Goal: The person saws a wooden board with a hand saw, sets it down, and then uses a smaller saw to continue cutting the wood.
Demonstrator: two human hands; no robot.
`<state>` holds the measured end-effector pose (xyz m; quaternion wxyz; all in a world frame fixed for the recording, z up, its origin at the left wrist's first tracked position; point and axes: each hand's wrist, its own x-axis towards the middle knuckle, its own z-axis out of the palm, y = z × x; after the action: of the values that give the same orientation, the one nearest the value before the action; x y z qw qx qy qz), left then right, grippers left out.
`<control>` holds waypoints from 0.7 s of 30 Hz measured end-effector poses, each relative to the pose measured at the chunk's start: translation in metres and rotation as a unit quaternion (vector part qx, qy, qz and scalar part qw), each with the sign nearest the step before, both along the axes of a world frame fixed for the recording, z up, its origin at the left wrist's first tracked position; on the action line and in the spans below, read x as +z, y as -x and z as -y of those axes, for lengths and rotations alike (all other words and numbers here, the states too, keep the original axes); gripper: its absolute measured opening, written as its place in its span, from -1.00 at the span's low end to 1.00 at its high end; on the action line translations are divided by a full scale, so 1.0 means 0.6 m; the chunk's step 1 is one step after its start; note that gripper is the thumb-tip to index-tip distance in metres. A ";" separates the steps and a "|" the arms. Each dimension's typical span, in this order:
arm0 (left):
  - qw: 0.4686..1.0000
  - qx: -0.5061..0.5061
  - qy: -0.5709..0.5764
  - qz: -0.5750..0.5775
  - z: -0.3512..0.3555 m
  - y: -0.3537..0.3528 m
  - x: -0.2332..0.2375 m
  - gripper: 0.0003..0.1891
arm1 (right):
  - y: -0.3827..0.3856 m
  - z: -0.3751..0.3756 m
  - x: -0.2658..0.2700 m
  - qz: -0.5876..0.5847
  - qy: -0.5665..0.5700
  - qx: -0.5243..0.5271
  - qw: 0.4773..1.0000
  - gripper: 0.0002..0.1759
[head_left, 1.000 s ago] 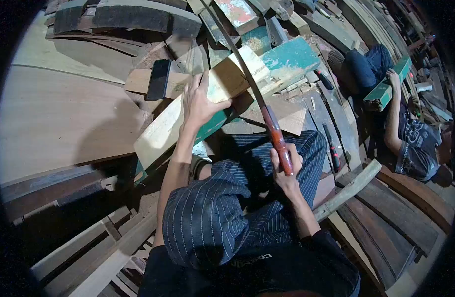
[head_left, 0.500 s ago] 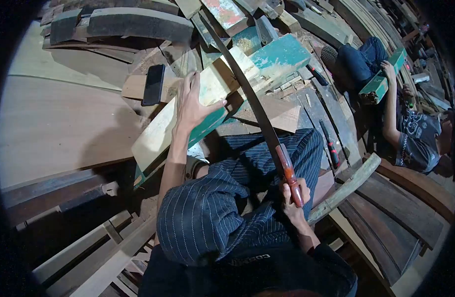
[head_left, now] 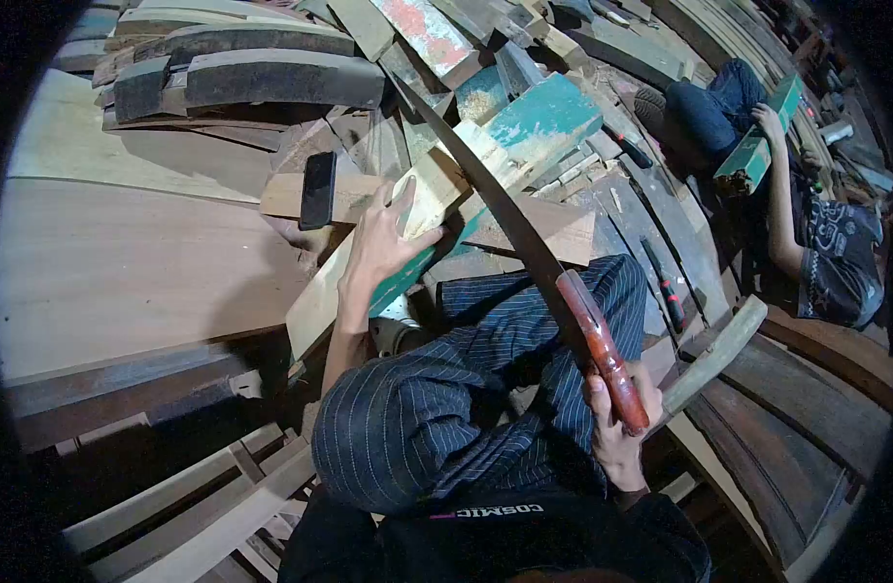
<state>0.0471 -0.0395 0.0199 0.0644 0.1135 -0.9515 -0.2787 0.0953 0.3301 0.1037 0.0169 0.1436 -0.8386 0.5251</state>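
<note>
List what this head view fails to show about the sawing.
- Teeth: the long dark curved saw blade is too thin and blurred to show them.
- Cut depth: the blade covers the kerf in the pale, teal-edged wooden plank under the left hand.
- Right hand: the fingers curl out of sight behind the red-brown wooden saw handle.
- Co-worker in a dark printed shirt: cut off by the dark lens rim.

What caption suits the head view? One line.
Left hand steadies a green-painted plank; right hand holds a saw across it.
</note>
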 end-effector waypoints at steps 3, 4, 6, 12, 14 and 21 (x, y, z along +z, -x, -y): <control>1.000 0.011 0.006 0.011 -0.006 -0.001 0.001 -0.04 | -0.008 0.002 -0.007 -0.094 -0.064 0.065 0.991 -0.72; 1.000 0.016 0.024 0.011 -0.008 -0.004 -0.001 -0.04 | -0.012 0.006 -0.018 -0.107 -0.040 0.072 0.991 -0.73; 1.000 0.004 0.021 -0.011 -0.007 -0.002 -0.004 -0.07 | -0.009 0.013 -0.030 -0.127 0.004 0.102 0.987 -0.70; 0.998 0.017 0.015 -0.060 -0.014 -0.001 -0.023 -0.11 | -0.005 0.024 -0.092 -0.175 0.014 0.119 0.977 -0.67; 0.997 0.018 0.039 -0.056 -0.013 -0.003 -0.031 -0.09 | 0.000 0.008 -0.114 -0.173 0.023 0.120 0.977 -0.67; 0.993 0.023 0.071 -0.087 -0.026 -0.008 -0.049 -0.04 | 0.049 0.020 -0.174 -0.181 -0.003 0.117 0.976 -0.67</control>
<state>0.0520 -0.0238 -0.0093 0.1614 0.1062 -0.9566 -0.2180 0.0658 0.3183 -0.0006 0.1069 0.3335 -0.8005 0.4863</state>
